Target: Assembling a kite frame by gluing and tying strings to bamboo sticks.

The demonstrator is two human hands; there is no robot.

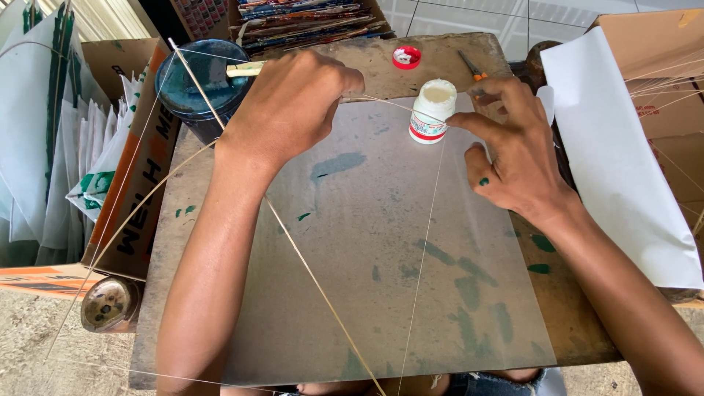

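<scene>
The left hand point(293, 103) hides where the thin stick point(315, 282) ends.

left hand point(293, 103): closed on a thin stick point(308, 268) near the sheet's top edge
right hand point(513, 150): fingers touching the glue pot point(431, 111)
sheet point(381, 293): translucent, flat on the worktop point(565, 315)
cap point(406, 56): red, beyond the pot
can point(202, 81): dark, top left
paper point(616, 154): white, at right
</scene>
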